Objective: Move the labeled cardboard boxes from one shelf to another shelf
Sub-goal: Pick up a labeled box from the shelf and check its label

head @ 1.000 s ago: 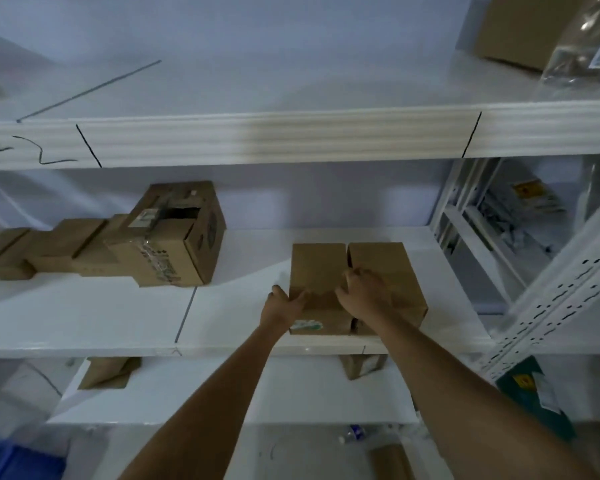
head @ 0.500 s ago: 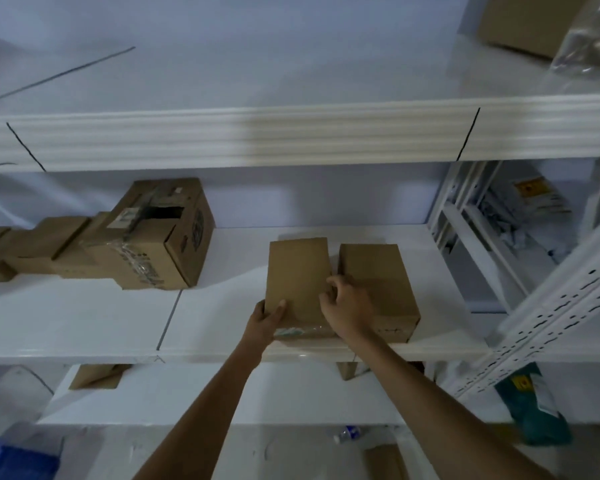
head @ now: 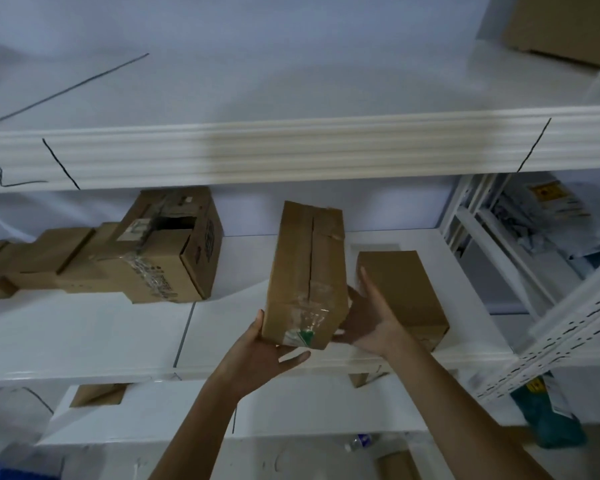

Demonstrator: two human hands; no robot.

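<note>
I hold a long brown cardboard box (head: 307,271) with clear tape and a green-and-white label at its near end, tilted up above the middle shelf (head: 84,334). My left hand (head: 260,355) supports its near bottom corner. My right hand (head: 368,317) grips its right side. A second plain brown box (head: 406,292) rests on the middle shelf just right of my right hand. The top shelf (head: 291,154) runs across above.
A taped open-topped carton (head: 163,251) and a row of smaller brown boxes (head: 35,261) sit on the middle shelf's left. Another box (head: 561,26) is on the top shelf, far right. A perforated white upright (head: 551,327) slants at right. Small boxes (head: 97,393) lie on the lower shelf.
The left box of the pair has been lifted off the middle shelf and tilted upward in both hands. The right box stays where it was.
</note>
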